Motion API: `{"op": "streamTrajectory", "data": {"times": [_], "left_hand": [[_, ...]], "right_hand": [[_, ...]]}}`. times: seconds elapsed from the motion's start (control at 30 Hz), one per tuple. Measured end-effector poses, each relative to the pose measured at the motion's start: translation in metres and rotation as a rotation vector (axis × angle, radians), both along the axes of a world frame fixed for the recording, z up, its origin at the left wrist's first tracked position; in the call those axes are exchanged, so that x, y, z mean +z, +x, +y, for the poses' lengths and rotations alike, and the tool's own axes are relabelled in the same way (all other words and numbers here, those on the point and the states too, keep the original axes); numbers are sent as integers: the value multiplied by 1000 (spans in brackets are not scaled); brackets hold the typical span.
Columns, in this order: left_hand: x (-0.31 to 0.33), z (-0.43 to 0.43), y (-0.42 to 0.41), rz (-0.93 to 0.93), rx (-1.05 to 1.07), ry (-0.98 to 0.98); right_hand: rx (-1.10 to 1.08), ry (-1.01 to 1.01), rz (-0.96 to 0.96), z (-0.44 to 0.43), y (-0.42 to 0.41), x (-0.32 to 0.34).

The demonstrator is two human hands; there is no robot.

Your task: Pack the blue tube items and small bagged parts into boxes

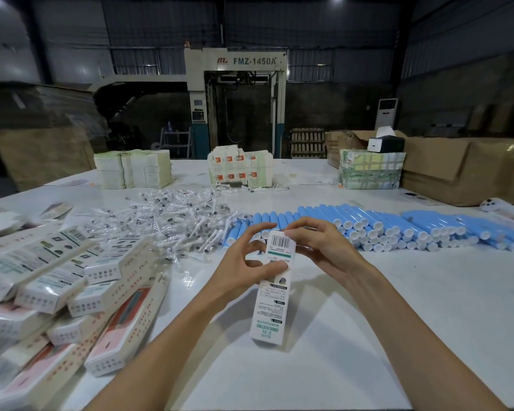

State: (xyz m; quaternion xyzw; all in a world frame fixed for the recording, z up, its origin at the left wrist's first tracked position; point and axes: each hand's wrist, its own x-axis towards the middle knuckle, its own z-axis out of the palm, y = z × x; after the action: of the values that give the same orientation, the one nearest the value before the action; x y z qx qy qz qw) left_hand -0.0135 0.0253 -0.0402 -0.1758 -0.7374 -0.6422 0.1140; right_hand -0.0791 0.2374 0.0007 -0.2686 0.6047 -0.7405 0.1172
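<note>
A long white printed box [272, 295] stands tilted above the white table [398, 307], barcode end up. My left hand [244, 262] grips its upper part from the left, thumb on its face. My right hand [318, 247] pinches the top flap beside the barcode. Behind my hands lie rows of blue tubes [398, 226] with white caps, stretching to the right. A heap of small clear bagged parts [175, 218] is spread at the centre left.
Several closed printed boxes [72, 292] are piled at the left. Stacks of flat cartons [134, 169] [239, 167] [371, 170] stand along the far edge. Brown cardboard boxes [463, 170] sit at the back right, and a large machine [235, 99] stands behind the table.
</note>
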Motion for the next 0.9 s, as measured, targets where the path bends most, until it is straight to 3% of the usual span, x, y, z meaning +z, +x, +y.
{"op": "streamTrajectory", "data": {"times": [0.2,0.37,0.9], "left_hand": [[-1,-1,-1,-1,21,29],[-4,-4,-3,12,62,96],[-9,-2,-4,11,89,91]], "right_hand": [[7,26,98,-2,4,-3],[-152,108,240,-16,10,-9],[-219,143,272,-19,8,-15]]}}
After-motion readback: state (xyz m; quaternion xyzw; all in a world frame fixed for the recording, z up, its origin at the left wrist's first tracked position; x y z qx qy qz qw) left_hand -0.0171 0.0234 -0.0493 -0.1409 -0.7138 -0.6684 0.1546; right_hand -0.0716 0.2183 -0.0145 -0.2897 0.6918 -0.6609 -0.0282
